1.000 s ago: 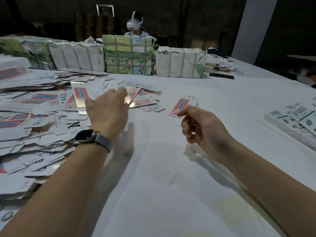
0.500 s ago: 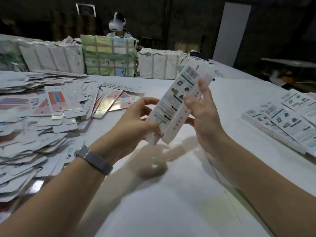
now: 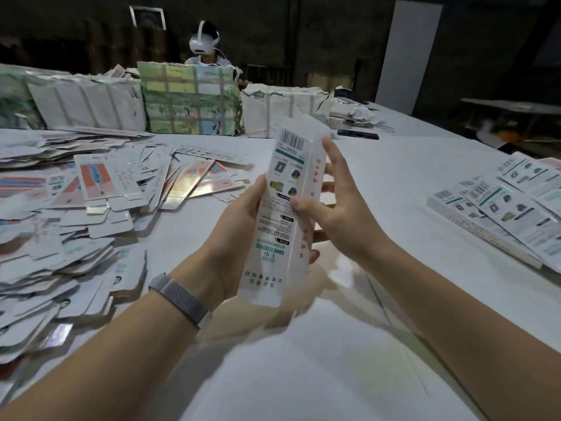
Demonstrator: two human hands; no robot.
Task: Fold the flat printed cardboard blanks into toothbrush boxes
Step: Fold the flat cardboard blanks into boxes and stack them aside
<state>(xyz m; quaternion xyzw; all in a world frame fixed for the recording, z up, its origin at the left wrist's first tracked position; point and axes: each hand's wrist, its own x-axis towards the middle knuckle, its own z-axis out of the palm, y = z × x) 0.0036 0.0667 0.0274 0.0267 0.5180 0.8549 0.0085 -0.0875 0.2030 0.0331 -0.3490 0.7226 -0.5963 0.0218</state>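
Observation:
I hold one long white printed cardboard blank (image 3: 279, 226) nearly upright above the table, barcode end up, partly folded along a lengthwise crease. My left hand (image 3: 239, 235) grips its left edge and lower half from behind, thumb along the edge. My right hand (image 3: 334, 208) holds the right side panel, thumb pressed on the front face and fingers spread behind. A big loose heap of flat blanks (image 3: 76, 214) covers the table's left side. Folded boxes (image 3: 501, 208) lie in a row at the right edge.
The white table (image 3: 303, 360) stretches in front of me. Wrapped bundles of stock (image 3: 188, 101) line the far side, and a person with a white headset (image 3: 204, 44) sits behind them. A dark flat object (image 3: 358, 134) lies at the far right.
One second ago my left hand reached into the heap and the right hung loosely curled. Both hands now hold a blank, which has swung from tilted to nearly upright and closer.

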